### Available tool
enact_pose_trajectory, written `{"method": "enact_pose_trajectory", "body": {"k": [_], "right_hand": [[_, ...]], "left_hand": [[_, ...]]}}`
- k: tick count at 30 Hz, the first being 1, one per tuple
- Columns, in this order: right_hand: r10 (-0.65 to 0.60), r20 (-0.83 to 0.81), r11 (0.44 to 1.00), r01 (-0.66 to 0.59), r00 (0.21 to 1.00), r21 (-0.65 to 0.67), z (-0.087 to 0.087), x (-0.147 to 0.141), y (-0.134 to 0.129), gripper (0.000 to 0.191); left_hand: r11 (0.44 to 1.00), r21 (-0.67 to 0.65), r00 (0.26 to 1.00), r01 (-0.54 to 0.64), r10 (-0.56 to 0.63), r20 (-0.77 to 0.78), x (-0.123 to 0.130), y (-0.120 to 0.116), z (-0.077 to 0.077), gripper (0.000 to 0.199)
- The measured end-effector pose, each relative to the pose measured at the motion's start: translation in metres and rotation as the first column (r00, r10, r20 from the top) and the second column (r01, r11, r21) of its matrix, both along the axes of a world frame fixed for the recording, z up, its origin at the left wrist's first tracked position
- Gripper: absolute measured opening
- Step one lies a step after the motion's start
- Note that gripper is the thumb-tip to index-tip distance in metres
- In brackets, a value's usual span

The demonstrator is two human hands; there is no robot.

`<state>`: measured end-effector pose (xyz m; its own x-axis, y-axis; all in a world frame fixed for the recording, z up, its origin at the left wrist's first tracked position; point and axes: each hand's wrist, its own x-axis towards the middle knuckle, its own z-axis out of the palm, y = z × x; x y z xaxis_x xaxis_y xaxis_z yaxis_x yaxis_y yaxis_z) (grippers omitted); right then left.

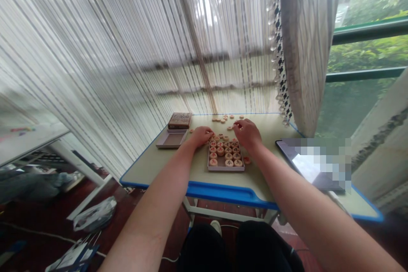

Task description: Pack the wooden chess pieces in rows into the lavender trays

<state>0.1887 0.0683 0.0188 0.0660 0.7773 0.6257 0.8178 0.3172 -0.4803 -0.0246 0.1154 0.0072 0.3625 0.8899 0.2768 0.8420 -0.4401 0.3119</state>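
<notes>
A shallow, light-rimmed box tray (pixel 226 169) sits on the desk, holding several round wooden Chinese chess pieces (pixel 228 163) with red or dark characters. At its far left corner, my left hand (pixel 202 135) has its fingers closed at a small chess piece, partly hidden by the fingertips. My right hand (pixel 247 133) is beyond the far right corner, its fingers bent in a pinch around what looks like another piece. Loose pieces (pixel 226 138) lie between the hands, and more (pixel 231 117) are scattered toward the back edge. One red-marked piece (pixel 247 160) rests just right of the tray.
An open box lid (pixel 172 139) lies at the left, with a brown printed box (pixel 180 120) behind it. A tablet-like device (pixel 287 153), partly blurred out, is at the right. The desk (pixel 149 165) has a blue edge; string curtains (pixel 143 51) hang behind it.
</notes>
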Motion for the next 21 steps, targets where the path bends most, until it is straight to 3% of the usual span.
{"method": "enact_pose_trajectory", "body": {"k": [5,9,11,14,17,21], "right_hand": [[-0.015,0.042,1.0,0.015,0.999,-0.005,0.0015,-0.0003,-0.0027,0.026],[-0.036,0.051,0.999,0.036,0.998,0.003,0.0027,0.0002,-0.0061,0.026],[-0.014,0.067,1.0,0.015,0.998,-0.017,0.0023,0.0001,-0.0063,0.027],[0.054,0.119,0.996,-0.045,0.991,-0.076,0.0003,-0.0011,-0.0048,0.026],[0.126,0.136,0.988,-0.111,0.983,-0.111,-0.0021,-0.003,-0.0042,0.023],[0.214,0.149,0.974,-0.199,0.965,-0.11,-0.0028,-0.0055,-0.0079,0.023]], "left_hand": [[0.999,-0.01,0.995,-0.042,0.043,0.089,0.0039,-0.0031,0.0008,0.024],[0.995,-0.066,0.942,-0.075,0.092,0.324,0.0079,-0.007,0.0025,0.02],[0.994,-0.097,0.868,-0.05,0.092,0.488,0.0091,-0.0081,0.0033,0.023],[0.99,-0.116,0.702,0.081,0.026,0.712,0.0079,-0.0074,0.0037,0.035],[0.972,-0.126,0.55,0.197,-0.003,0.835,0.0038,-0.0062,0.0038,0.046],[0.936,-0.195,0.493,0.292,0.027,0.87,0.0003,-0.0103,0.0057,0.05]]}}
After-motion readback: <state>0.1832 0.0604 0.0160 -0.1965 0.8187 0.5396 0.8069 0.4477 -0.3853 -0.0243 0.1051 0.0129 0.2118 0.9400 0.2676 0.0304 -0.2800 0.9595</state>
